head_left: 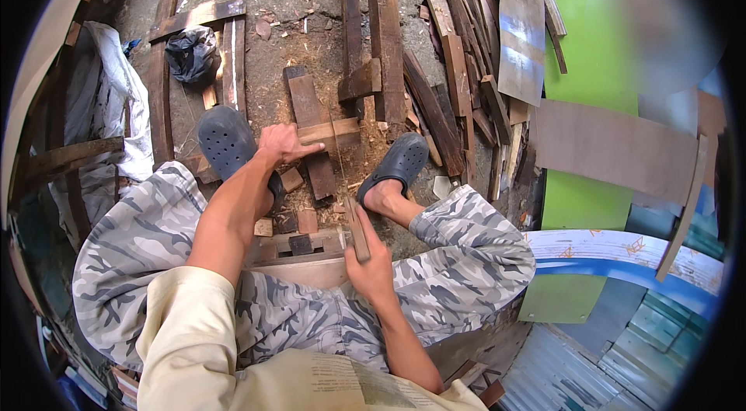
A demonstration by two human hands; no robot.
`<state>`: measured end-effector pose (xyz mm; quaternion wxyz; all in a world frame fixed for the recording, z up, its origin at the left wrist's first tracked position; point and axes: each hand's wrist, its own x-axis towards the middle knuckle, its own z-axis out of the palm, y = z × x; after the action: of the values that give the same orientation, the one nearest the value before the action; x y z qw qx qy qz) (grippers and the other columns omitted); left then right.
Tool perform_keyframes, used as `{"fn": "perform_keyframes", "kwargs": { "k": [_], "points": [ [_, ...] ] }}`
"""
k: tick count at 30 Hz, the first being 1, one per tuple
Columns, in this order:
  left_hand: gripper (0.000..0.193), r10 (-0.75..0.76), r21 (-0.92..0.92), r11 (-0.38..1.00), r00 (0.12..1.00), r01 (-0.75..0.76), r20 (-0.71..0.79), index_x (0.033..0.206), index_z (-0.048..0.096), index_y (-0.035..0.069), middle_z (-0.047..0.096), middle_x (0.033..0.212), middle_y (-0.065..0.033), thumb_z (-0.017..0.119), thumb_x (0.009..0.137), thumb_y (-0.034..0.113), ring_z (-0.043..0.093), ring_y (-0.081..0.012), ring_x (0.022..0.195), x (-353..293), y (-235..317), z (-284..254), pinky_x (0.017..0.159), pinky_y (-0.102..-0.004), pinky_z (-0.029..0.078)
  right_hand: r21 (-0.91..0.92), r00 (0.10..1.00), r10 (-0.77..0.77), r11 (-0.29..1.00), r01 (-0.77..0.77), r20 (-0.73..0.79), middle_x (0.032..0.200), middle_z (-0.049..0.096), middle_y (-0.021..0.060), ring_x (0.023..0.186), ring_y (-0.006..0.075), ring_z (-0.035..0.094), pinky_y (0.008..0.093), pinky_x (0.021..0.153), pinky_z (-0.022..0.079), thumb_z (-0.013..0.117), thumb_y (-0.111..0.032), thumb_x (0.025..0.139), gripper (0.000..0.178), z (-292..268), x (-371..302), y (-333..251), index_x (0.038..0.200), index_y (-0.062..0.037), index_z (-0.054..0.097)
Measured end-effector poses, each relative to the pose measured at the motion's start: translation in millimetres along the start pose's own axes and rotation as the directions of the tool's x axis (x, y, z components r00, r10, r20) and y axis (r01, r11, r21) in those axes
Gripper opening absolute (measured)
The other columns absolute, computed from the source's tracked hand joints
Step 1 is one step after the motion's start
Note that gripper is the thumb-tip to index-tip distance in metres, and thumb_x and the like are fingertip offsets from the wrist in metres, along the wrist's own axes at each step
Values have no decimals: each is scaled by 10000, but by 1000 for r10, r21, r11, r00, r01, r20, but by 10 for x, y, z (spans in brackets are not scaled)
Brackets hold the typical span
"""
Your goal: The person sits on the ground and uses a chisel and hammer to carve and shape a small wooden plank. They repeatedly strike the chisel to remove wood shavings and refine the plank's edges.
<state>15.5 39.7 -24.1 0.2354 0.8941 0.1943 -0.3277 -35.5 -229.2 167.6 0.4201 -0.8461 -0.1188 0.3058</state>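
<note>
My left hand (pixel 281 144) is pressed down on the left end of a short light-brown piece of wood (pixel 334 130), fingers curled at it and one digit stretched along it to the right. That piece lies crosswise over a darker reddish-brown wooden block (pixel 317 170) on the ground. My right hand (pixel 371 267) is closed round the wooden handle of a handsaw (pixel 357 232). The saw's thin blade points away from me and crosses the light piece near its right end, just right of my left hand. Sawdust (pixel 361 166) lies around the blade.
My feet in dark clogs (pixel 396 162) flank the work. Small wood offcuts (pixel 307 221) lie nearer me. Long beams (pixel 383 30) and stacked planks (pixel 458 77) stretch away at the right. A black plastic bag (pixel 191 55) sits at the far left, and green panels (pixel 583 201) stand right.
</note>
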Motion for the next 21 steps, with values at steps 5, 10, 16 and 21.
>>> {"fn": "perform_keyframes", "kwargs": {
  "k": [5, 10, 16, 21],
  "points": [
    [1088, -1, 8, 1000, 1000, 1, -16, 1078, 726, -70, 743, 988, -258, 499, 743, 940, 735, -364, 983, -25, 58, 7, 875, -457, 569, 41, 999, -45, 998, 46, -10, 1282, 635, 313, 1200, 456, 623, 409, 995, 515, 593, -21, 839, 713, -298, -129, -112, 1534, -80, 444],
    [1070, 14, 22, 1000, 999, -13, -51, 1034, 731, -74, 744, 942, -257, 500, 753, 932, 743, -363, 928, 31, 103, 39, 842, -453, 576, 126, 998, -41, 991, 46, -47, 1178, 660, 333, 1089, 472, 659, 446, 905, 536, 597, -31, 836, 721, 249, 895, 408, 1536, -101, 439],
    [1081, 6, 27, 1000, 999, -4, -46, 988, 733, -78, 738, 880, -259, 476, 754, 945, 745, -364, 887, 1, -18, 51, 804, -466, 578, 101, 996, 78, 991, -83, 51, 1244, 648, 313, 1102, 477, 641, 450, 936, 539, 589, -50, 833, 767, -338, -438, -238, 1570, -141, 395],
    [1037, 39, 28, 999, 996, -37, -77, 959, 739, -71, 737, 883, -271, 498, 768, 920, 736, -401, 895, 11, 143, 9, 819, -474, 571, 60, 998, 62, 996, -60, -30, 1240, 651, 312, 1117, 467, 646, 429, 944, 525, 615, -60, 839, 720, 197, 807, 278, 1536, -90, 435]
  ]
}}
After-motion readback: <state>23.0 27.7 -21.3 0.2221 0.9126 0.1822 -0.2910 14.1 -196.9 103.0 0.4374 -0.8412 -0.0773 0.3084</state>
